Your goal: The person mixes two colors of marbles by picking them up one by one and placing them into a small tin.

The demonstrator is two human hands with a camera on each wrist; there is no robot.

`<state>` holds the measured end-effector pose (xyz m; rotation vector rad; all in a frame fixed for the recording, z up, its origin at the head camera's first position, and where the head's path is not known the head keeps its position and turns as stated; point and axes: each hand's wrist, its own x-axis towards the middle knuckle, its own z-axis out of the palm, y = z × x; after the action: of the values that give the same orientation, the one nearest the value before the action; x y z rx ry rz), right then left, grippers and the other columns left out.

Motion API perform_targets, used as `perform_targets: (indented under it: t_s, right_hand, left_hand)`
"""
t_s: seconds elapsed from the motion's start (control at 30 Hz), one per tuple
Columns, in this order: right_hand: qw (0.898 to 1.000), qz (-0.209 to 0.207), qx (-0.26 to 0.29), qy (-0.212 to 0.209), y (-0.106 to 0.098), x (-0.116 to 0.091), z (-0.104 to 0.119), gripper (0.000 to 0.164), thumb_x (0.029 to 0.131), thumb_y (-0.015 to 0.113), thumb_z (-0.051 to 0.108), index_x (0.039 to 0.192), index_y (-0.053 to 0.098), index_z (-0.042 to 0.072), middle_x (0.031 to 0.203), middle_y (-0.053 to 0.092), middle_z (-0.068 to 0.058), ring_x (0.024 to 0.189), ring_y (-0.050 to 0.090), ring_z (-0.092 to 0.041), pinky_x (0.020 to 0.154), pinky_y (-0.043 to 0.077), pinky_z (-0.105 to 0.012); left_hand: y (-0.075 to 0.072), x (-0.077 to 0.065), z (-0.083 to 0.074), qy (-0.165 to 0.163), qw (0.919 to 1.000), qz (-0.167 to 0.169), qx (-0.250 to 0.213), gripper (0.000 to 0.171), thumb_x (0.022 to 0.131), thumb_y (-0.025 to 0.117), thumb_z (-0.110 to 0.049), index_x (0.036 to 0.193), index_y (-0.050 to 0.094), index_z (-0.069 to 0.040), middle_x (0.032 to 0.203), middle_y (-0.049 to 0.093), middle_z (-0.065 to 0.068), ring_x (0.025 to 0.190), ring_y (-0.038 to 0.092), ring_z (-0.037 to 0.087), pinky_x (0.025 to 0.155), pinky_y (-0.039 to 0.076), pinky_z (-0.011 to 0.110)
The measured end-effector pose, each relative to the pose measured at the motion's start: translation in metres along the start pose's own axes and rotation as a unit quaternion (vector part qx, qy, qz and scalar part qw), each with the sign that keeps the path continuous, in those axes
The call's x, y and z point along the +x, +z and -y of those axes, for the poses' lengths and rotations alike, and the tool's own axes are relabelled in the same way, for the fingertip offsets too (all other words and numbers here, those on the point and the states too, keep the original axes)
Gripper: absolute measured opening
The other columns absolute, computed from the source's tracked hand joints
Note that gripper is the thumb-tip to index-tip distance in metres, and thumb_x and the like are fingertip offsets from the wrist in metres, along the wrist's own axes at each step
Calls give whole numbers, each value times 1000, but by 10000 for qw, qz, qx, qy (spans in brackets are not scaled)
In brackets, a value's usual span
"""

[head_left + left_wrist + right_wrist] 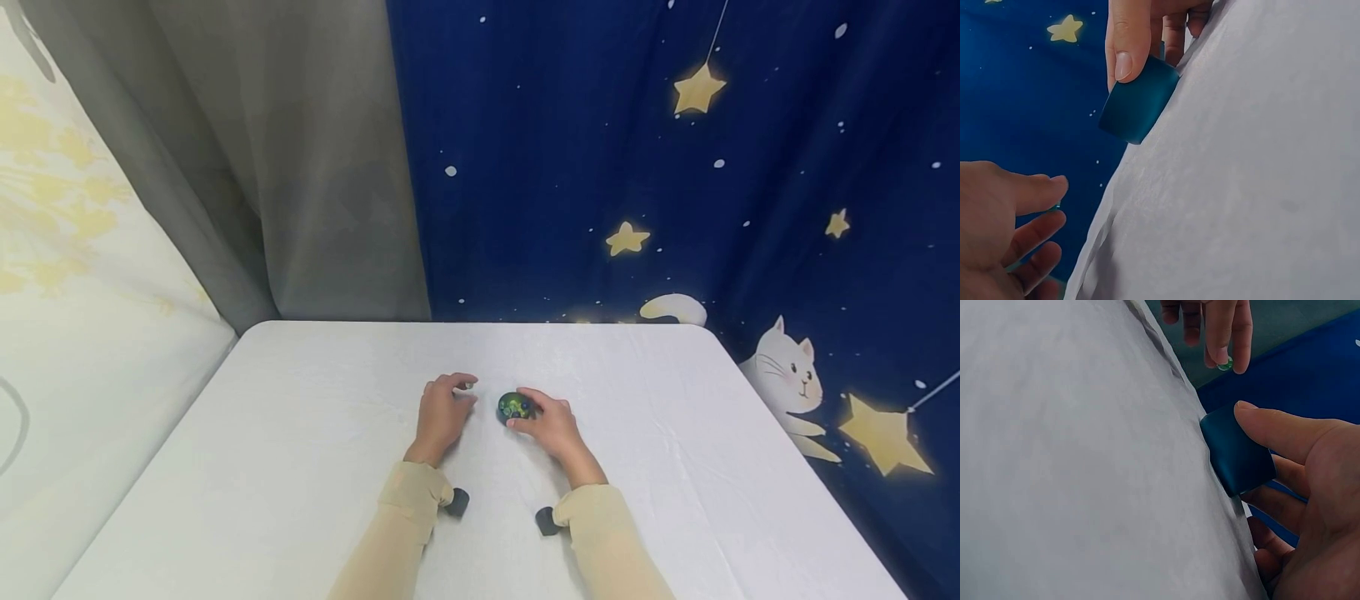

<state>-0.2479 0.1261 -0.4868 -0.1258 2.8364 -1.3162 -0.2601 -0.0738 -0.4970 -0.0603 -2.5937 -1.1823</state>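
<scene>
My left hand (441, 418) pinches a small green glass marble (1226, 364) between thumb and fingertips, just to the left of a short, round teal container (1138, 103). Only a sliver of the marble shows in the left wrist view, at the tips of the thumb and index finger. With thumb and fingers on opposite sides, my right hand (555, 427) grips the container on the white tabletop. Seen from the head, its open top faces up, and several small shiny green and blue pieces (515, 407) lie inside.
A white cloth covers the table (285, 450), its far edge just beyond the hands. Behind it hang a grey curtain (337, 167) and a dark blue one (540, 125) with stars. Black wrist devices (457, 502) sit at both cuffs.
</scene>
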Motion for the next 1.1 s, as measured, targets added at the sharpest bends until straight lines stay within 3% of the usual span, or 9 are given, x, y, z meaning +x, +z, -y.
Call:
perform_targets:
  t_s: [0.27, 1.1]
  right_hand:
    - [10000, -12, -36, -23, 0, -2, -2, 59, 76, 83, 26, 131, 62, 18, 131, 59, -12, 125, 48, -39, 102, 34, -55]
    - [9999, -51, -48, -90, 2, -1, -3, 58, 76, 83, 25, 130, 63, 17, 130, 60, -12, 122, 49, -39, 101, 35, -56]
  left_hand:
    - [-2, -2, -4, 158, 9996, -221, -102, 22, 88, 70, -8, 107, 70, -18, 93, 63, -2, 84, 53, 18, 75, 42, 34]
    - [-6, 0, -12, 483, 9976, -333, -372, 16, 86, 74, -13, 102, 72, -16, 86, 61, -5, 75, 49, 15, 69, 40, 32]
